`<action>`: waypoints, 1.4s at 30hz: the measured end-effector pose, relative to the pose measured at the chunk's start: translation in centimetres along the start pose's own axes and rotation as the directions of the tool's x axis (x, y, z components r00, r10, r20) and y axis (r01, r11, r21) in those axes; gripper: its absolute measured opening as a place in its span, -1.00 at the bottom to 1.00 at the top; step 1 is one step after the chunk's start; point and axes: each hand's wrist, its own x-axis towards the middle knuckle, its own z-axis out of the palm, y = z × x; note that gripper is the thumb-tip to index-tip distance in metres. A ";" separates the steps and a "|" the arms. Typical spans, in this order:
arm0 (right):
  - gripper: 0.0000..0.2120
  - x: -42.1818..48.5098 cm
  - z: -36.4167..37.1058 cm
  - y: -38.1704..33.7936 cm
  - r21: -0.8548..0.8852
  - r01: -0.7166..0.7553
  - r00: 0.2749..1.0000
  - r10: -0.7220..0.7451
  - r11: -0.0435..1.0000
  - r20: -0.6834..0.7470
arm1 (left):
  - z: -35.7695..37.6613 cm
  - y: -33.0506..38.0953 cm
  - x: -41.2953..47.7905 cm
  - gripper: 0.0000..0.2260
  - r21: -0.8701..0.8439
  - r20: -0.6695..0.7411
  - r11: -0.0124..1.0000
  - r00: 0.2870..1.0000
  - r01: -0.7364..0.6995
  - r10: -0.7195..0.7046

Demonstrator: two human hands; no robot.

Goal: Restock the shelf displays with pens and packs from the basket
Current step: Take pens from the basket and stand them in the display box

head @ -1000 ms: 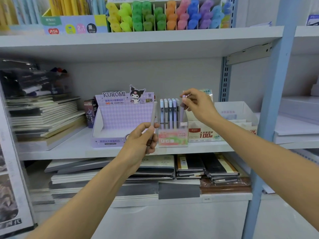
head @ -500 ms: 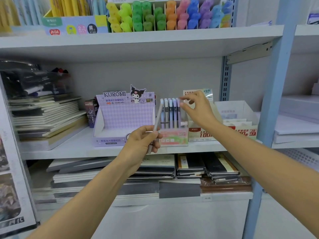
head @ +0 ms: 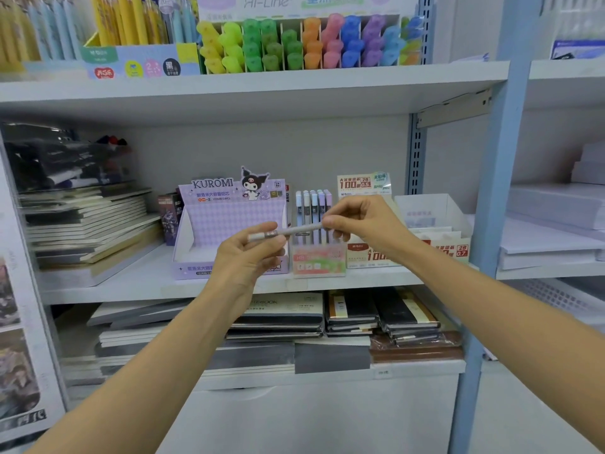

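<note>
Holding one pale pen [head: 296,231] level at frame centre, the left hand [head: 249,257] pinches its left end and the right hand [head: 363,221] its right end, before the pen display box [head: 318,257].

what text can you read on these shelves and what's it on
"KUROMI": purple display box
"Hi-Line": highlighter display header
"100", "28 0.5": orange-print card
"28 0.7": white box front
Chinese print and other labels: too blurred to read.
</note>
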 end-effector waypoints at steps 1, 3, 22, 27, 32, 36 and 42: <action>-0.90 -0.3 0.2 0.1 -0.002 -0.018 1.000 0.018 1.000 0.017 | 0.1 0.1 0.0 -0.71 -0.031 -0.010 0.999 1.000 -0.016 0.016; -0.84 -0.9 0.6 0.1 0.008 -0.037 0.997 0.037 0.999 0.064 | 0.5 0.0 -0.1 -0.79 -0.073 -0.016 0.996 0.999 -0.043 0.042; -0.86 0.0 3.7 -2.7 0.024 0.139 0.981 -0.134 0.990 -0.143 | 1.5 -0.9 -0.6 -0.76 0.598 0.154 0.725 0.936 -0.343 0.316; -0.90 1.4 2.0 -2.9 0.073 0.202 0.878 -0.148 0.977 -0.455 | 0.2 -2.4 0.2 -0.51 0.893 0.270 0.290 0.924 -0.345 0.270; -0.93 2.3 1.5 -1.6 0.049 0.164 0.856 -0.117 0.985 -0.504 | -0.6 -4.1 1.0 -0.36 0.931 0.330 0.102 0.927 -0.351 0.178; -0.95 2.9 2.0 -0.1 -0.015 0.092 0.885 -0.089 0.996 -0.458 | -1.1 -4.6 1.5 -0.30 0.929 0.359 0.026 0.917 -0.369 0.173; -0.90 3.3 3.2 1.3 -0.191 0.036 0.949 -0.094 0.981 -0.302 | -1.7 -5.4 1.4 -0.20 0.924 0.379 -0.026 0.906 -0.381 0.187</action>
